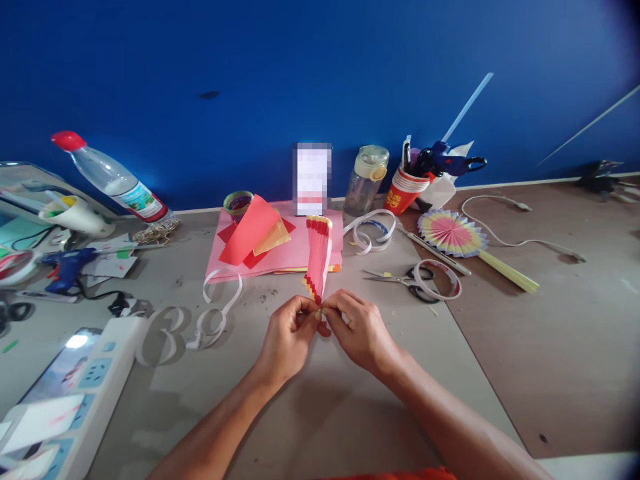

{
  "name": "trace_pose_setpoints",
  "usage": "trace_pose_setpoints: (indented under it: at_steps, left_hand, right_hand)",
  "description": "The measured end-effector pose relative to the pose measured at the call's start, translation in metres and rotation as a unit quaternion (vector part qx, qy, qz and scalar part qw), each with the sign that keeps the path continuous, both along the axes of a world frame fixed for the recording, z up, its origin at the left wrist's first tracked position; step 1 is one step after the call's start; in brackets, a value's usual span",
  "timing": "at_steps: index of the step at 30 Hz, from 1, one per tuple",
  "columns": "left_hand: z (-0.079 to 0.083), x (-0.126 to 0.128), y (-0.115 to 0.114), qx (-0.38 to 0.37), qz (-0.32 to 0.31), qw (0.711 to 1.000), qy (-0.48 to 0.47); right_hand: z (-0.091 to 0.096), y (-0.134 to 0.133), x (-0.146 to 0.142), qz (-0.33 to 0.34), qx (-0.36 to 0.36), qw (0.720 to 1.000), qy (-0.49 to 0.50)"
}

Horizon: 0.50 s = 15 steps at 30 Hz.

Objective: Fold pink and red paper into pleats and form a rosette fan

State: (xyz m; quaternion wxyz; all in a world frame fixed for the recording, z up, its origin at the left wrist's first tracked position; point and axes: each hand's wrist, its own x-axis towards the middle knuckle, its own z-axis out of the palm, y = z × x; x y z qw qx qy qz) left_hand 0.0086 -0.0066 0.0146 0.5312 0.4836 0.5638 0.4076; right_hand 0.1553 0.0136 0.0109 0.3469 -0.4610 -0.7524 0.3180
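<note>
Folded paper [319, 257] ctr, sheets [223, 257] behind; scissors [406, 280] & tape roll [456, 291] to R, paper fan [453, 233] behind roll; pwr strip [107, 377] L.

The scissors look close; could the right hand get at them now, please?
Probably yes, once the right hand releases the folded paper: the way to the scissors looks open, though a tape roll crowds one end.

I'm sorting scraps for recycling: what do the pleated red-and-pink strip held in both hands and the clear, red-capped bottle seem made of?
Pleated strip: probably matte paper, judging by its crisp folds. Red-capped bottle: likely glossy plastic, transparent with highlights; glass remains possible.
</note>
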Motion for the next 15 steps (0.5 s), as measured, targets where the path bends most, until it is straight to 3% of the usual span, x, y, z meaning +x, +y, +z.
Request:
trace_pose_setpoints:
  at_steps: [8,15]
  left_hand:
    - [0.0059,0.0014,0.0020,-0.024,-0.010,0.997,-0.067]
    - [0.0025,-0.0007,0.0008,-0.033,-0.032,0.995,-0.090]
  right_hand:
    - [-0.0001,0.0015,-0.0010,-0.008,0.012,1.000,0.017]
    - [0.0007,0.0010,-0.0001,-0.007,-0.025,0.998,0.050]
